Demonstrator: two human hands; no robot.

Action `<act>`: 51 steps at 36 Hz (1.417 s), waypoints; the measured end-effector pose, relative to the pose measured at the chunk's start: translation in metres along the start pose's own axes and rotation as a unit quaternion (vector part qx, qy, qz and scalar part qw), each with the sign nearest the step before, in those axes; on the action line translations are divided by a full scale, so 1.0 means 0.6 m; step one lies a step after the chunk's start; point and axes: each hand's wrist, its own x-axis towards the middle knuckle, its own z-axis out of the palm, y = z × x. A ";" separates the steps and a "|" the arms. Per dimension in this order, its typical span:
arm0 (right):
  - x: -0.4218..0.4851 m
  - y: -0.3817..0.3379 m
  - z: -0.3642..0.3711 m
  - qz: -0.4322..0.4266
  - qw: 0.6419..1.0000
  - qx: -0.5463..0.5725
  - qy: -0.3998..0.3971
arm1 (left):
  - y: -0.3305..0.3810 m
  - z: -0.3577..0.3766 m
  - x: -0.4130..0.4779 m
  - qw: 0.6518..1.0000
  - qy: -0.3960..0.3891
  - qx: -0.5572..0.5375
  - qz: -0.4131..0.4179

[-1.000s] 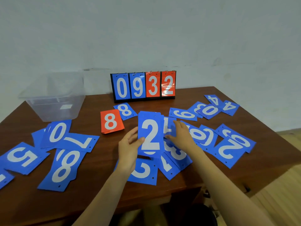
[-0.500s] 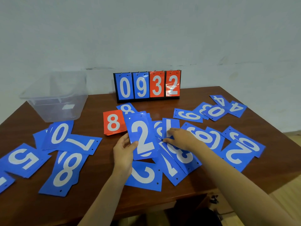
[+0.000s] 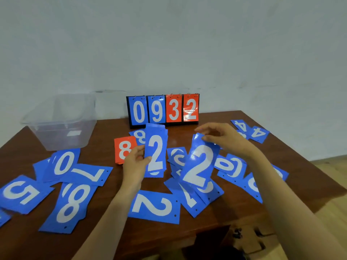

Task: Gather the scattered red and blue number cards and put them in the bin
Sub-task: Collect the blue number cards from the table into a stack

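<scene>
The right hand (image 3: 225, 139) is pinching the top edge of a glossy blue 2 card (image 3: 201, 164), probably light, thin and slippery, while the left hand (image 3: 134, 162) is gripping the stack (image 3: 156, 147) by its side.

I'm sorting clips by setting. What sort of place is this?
Probably a plain indoor room, perhaps in a home or office; it is hard to say which. A bare pale wall stands behind a brown wooden table, with light wood-look flooring at the right.

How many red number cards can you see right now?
3: red 8 lying flat beside the left hand; red 3 and red 2 on the standing scoreboard. More may be hidden underneath.
</scene>
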 end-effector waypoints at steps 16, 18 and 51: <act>0.015 0.024 0.072 -0.035 0.985 -0.067 0.155 | -0.013 0.088 -0.062 0.979 -0.153 -0.100 -0.090; 0.014 0.038 0.067 -0.031 0.977 -0.135 0.164 | -0.018 0.093 -0.060 0.980 -0.134 -0.110 -0.097; -0.007 0.205 0.086 0.183 0.878 -0.438 -0.057 | -0.057 0.090 -0.040 0.974 -0.045 -0.149 -0.167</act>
